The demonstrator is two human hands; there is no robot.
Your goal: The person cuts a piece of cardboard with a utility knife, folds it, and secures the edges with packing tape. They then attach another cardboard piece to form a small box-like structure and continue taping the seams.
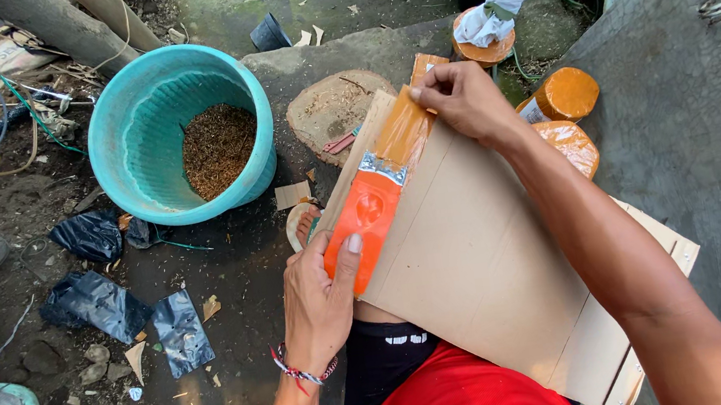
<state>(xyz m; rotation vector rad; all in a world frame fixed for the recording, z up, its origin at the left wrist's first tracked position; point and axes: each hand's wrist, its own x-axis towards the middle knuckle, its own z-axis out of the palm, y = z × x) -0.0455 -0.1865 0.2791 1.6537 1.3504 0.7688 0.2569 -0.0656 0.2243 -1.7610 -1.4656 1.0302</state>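
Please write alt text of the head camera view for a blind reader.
Seen from above, a person's left hand and right hand press orange tape along the edge of a flat cardboard box. A teal bucket of brown husk stands nearby on dirty ground.
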